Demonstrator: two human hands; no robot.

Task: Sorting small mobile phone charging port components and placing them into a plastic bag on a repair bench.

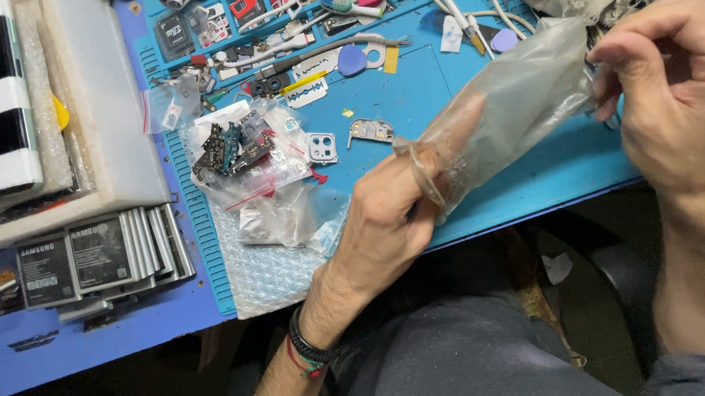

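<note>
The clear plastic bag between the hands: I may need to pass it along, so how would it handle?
The clear plastic bag probably is floppy: it sags and wrinkles between the left hand and right hand. Likely very light, being thin film. Its glossy surface may be slippery.

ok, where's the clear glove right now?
In the head view the clear glove is stretched between both hands at centre-right: left hand partly inside its cuff, right hand pinching the other end, above the blue mat.
</note>
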